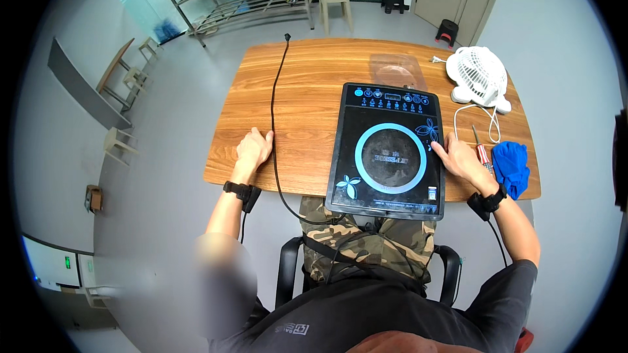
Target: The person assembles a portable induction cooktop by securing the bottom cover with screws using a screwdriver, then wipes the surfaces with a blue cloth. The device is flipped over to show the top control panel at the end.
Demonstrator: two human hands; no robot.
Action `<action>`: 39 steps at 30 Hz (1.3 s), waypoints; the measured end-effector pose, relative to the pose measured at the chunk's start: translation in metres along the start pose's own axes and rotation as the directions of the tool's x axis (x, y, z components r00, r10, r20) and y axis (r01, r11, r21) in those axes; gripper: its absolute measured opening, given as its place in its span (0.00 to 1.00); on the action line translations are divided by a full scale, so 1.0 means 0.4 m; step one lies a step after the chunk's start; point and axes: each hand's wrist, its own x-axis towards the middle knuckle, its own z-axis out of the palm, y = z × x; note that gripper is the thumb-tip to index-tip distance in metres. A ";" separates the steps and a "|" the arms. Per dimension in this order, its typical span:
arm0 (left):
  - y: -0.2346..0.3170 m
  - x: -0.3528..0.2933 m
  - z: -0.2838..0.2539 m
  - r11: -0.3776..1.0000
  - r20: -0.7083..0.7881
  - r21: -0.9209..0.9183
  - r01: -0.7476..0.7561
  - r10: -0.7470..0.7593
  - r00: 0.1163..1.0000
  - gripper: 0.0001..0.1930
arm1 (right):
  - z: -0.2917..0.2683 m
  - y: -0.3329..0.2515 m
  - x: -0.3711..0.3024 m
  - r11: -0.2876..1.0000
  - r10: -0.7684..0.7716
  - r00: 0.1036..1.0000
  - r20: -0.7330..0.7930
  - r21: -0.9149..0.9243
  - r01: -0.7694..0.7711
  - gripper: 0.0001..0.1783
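A black induction cooktop with a blue ring lies on the wooden table, its near edge overhanging toward my lap. My right hand rests at the cooktop's right edge, fingers spread and touching it, holding nothing. My left hand lies flat on the table to the left, fingers loosely curled, next to the black power cord that runs from the far table edge down to the cooktop. A red-handled screwdriver lies just right of my right hand.
A blue cloth sits at the table's right edge. A white desk fan with its white cable stands at the far right. A clear plastic tray lies behind the cooktop. Stools and metal racks stand beyond the table.
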 end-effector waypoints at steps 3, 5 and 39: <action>0.032 0.010 0.014 0.997 -0.005 -0.049 -0.057 0.057 0.998 0.33 | 0.015 0.015 -0.003 1.000 -0.004 0.995 0.098 0.012 0.003 0.38; 0.042 0.021 0.043 0.989 -0.073 0.002 -0.150 0.150 0.986 0.28 | 0.016 0.012 -0.007 0.996 -0.020 0.995 0.102 0.090 0.010 0.40; 0.141 -0.068 -0.027 0.638 0.068 -0.683 -0.356 0.540 0.839 0.18 | -0.003 -0.166 -0.006 0.841 -0.209 0.977 0.053 0.519 0.152 0.30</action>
